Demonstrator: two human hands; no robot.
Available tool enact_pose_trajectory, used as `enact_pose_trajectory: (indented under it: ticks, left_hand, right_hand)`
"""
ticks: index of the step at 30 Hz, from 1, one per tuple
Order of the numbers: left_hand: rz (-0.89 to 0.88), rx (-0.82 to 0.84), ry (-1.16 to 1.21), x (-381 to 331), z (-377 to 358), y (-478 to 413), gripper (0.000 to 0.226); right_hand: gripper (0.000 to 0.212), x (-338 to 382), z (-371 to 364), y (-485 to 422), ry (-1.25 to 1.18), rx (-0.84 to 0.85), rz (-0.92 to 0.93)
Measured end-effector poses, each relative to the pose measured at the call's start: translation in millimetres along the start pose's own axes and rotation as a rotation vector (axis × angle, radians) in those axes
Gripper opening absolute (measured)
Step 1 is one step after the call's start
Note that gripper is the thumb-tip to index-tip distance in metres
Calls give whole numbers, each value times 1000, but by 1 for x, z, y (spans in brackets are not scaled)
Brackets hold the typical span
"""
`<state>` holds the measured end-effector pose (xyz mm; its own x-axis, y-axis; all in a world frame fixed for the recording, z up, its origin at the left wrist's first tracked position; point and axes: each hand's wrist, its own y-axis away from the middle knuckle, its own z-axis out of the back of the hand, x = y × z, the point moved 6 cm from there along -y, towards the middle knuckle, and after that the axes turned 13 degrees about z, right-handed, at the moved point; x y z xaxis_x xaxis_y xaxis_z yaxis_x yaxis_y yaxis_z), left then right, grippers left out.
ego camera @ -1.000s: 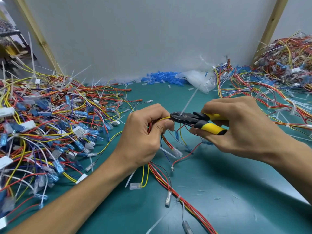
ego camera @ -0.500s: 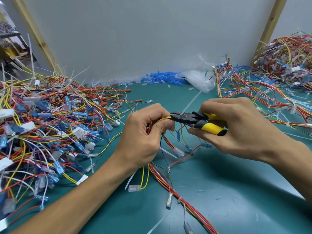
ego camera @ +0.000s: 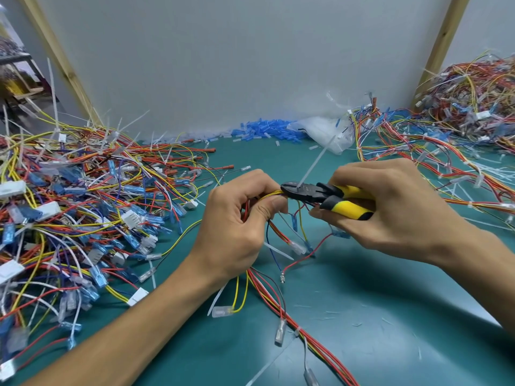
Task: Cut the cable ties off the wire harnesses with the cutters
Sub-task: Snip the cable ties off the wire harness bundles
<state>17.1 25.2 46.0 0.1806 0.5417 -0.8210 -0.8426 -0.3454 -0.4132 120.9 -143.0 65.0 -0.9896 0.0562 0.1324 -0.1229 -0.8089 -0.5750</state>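
Gripping wires [ego camera: 264,285] in the left hand [ego camera: 237,224], squeezing cutters [ego camera: 312,192] in the right hand [ego camera: 390,207] at a white tie [ego camera: 315,162].

Held the wire harness [ego camera: 268,288] over the middle of the table [ego camera: 362,316] in the left hand [ego camera: 239,221], loose wires trailing down onto the table toward the near edge. Had the cutters [ego camera: 308,192] just right of it in the right hand [ego camera: 390,207], nose touching the bundle beside the left thumb, cable tie [ego camera: 315,162] tail sticking up and back from the nose. Spotted one pile of harnesses [ego camera: 69,204] spread on the table at left, another pile [ego camera: 462,121] at far right, and between them, back against the board [ego camera: 237,51], a heap of sleeves [ego camera: 264,130] with a plastic bag [ego camera: 326,133] just to its right.
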Motion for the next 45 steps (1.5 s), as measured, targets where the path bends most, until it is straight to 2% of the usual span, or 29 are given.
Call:
enact_pose_trajectory:
  ticks: [8,26,32,39,45]
  left_hand:
    - [18,-98,16,5,5,-2,17]
    - [-16,-71,-14,-1,4,0,16]
    - [-14,-75,-16,0,4,0,17]
    - [-30,-77,-74,1,0,0,17]
    - [-35,-72,-79,1,0,0,17]
  right_hand:
    - [37,-3,-4,-1,-26,12,-16]
    - [30,-5,2,3,-127,-29,-46]
    - [34,-3,-1,0,-43,-9,-18]
    - [21,-1,-4,-2,-84,15,25]
    - [20,-3,-3,-1,-106,7,7]
